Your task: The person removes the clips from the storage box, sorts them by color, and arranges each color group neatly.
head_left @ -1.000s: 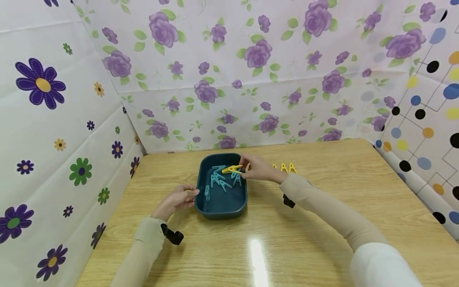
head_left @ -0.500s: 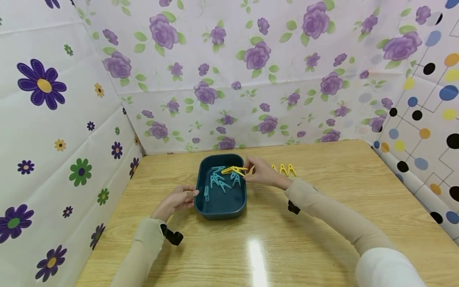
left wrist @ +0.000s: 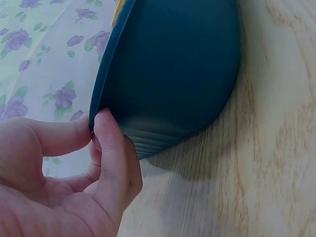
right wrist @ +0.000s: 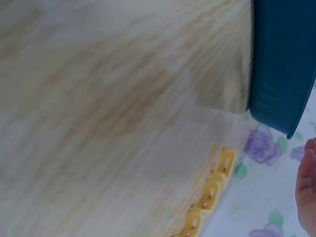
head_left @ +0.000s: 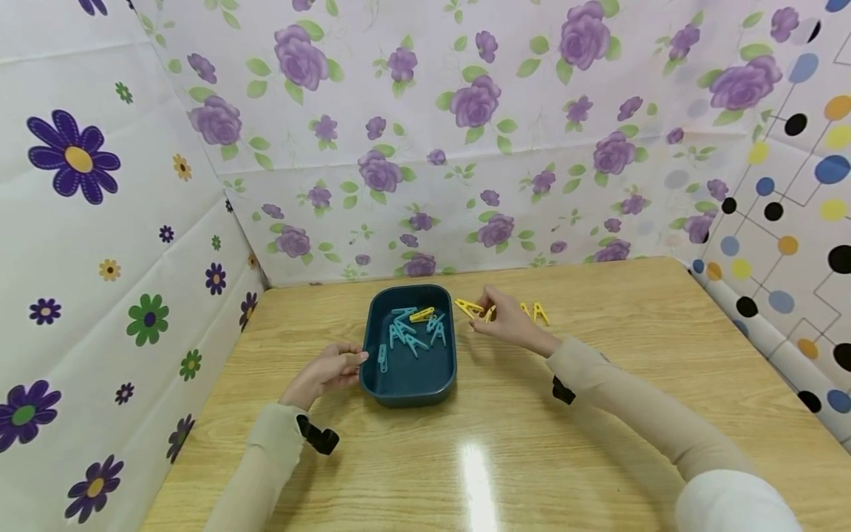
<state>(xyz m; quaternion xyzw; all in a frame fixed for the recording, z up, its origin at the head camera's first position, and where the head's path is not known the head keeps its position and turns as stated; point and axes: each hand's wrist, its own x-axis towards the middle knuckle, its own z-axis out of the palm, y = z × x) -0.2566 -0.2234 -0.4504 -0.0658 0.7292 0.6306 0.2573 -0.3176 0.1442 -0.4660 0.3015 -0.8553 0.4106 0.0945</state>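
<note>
A dark teal plastic basin stands on the wooden table. My left hand pinches its left rim between thumb and fingers, as the left wrist view shows closely. Inside lie several blue clothespins and some yellow, in a loose cluster toward the back. My right hand, just right of the basin, holds a yellow clothespin by its legs. More yellow clothespins stand in a row on the table behind this hand, partly hidden by it. The right wrist view catches only the hand's edge.
The wooden table extends to the right and front. Flower-printed cloth hangs behind and at the left, dotted cloth at the right. Black wrist cameras sit on both wrists.
My right hand has drawn a yellow clothespin out of the basin and moved right, over the rim toward the row. The left hand has stayed at the rim.
</note>
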